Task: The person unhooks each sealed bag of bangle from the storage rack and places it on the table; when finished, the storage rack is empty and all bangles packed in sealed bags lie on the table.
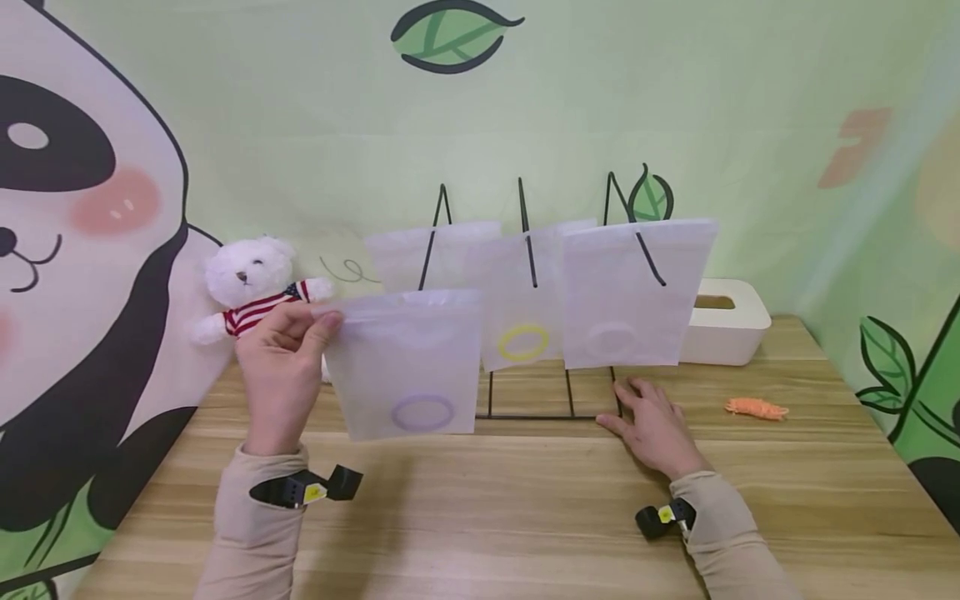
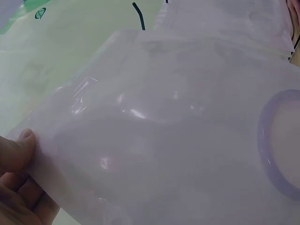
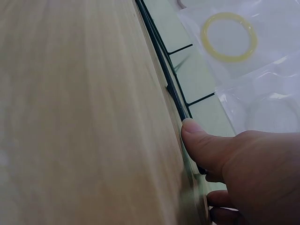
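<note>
My left hand (image 1: 288, 367) pinches the upper left corner of a frosted zip bag (image 1: 397, 358) between thumb and fingers. A pale purple ring (image 1: 423, 412) shows near the bag's lower edge. In the head view, the left prong of a black wire rack (image 1: 521, 417) ends at this bag's top edge. My right hand (image 1: 660, 429) holds the rack's lower right corner, its thumb along the bottom wire in the right wrist view. More frosted bags hang on the prongs: one with a yellow ring (image 1: 524, 342), another with a whitish ring (image 1: 611, 340) at the right.
A white teddy bear (image 1: 247, 271) in a striped top sits behind my left hand. At the back right stands a white tissue box (image 1: 727, 333). An orange bundle of cord (image 1: 756, 408) lies on the wooden table (image 1: 525, 517), right of my right hand.
</note>
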Action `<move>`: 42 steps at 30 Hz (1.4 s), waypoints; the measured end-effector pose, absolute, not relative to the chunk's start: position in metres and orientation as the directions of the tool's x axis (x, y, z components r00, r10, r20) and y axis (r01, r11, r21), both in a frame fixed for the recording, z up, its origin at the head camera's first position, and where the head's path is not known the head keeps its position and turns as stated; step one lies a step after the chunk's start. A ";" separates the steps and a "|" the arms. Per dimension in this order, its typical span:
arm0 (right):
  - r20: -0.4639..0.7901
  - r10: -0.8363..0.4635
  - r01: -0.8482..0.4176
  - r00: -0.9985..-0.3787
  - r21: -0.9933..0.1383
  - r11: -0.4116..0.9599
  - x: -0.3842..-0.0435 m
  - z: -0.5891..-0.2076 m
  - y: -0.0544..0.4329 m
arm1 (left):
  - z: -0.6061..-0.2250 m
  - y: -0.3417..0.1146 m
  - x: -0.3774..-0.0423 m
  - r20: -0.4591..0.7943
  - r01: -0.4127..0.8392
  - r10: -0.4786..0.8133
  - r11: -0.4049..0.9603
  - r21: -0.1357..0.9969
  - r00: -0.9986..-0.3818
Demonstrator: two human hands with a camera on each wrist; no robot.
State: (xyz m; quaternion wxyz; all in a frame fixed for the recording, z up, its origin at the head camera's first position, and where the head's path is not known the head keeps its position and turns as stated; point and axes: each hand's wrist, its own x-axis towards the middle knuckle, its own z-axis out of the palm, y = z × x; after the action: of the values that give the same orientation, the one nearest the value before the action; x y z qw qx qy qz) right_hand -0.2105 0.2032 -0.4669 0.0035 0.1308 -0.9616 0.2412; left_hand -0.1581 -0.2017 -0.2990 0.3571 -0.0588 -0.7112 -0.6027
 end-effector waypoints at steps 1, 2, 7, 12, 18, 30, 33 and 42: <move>0.072 -0.250 -0.255 -0.966 -0.462 0.849 -0.211 -0.467 0.203 | -0.299 -0.202 -0.158 0.581 0.519 -0.349 0.262 0.814 -0.736; 0.074 -0.250 -0.256 -0.965 -0.462 0.849 -0.211 -0.467 0.203 | -0.299 -0.203 -0.157 0.583 0.523 -0.351 0.258 0.812 -0.733; 0.079 -0.253 -0.261 -0.964 -0.457 0.851 -0.211 -0.467 0.203 | -0.299 -0.207 -0.154 0.586 0.543 -0.368 0.223 0.810 -0.722; 0.076 -0.252 -0.258 -0.965 -0.460 0.850 -0.211 -0.468 0.203 | -0.298 -0.212 -0.148 0.570 0.511 -0.393 0.253 0.822 -0.722; 0.069 -0.247 -0.251 -0.966 -0.460 0.852 -0.211 -0.468 0.203 | -0.297 -0.222 -0.140 0.569 0.517 -0.417 0.242 0.821 -0.709; 0.071 -0.243 -0.248 -0.967 -0.463 0.851 -0.211 -0.468 0.203 | -0.294 -0.242 -0.125 0.558 0.452 -0.500 0.328 0.829 -0.662; 0.071 -0.245 -0.250 -0.967 -0.464 0.850 -0.211 -0.468 0.203 | -0.294 -0.246 -0.122 0.568 0.445 -0.515 0.353 0.823 -0.642; 0.075 -0.247 -0.253 -0.966 -0.463 0.849 -0.211 -0.468 0.203 | -0.296 -0.259 -0.113 0.548 0.445 -0.564 0.324 0.835 -0.618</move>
State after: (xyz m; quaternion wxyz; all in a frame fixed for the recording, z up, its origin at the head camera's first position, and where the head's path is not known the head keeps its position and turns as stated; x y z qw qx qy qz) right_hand -0.2115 0.2034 -0.4677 0.0065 0.1300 -0.9616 0.2417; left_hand -0.1134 -0.2594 -0.2958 0.4349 0.0434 -0.6877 -0.5797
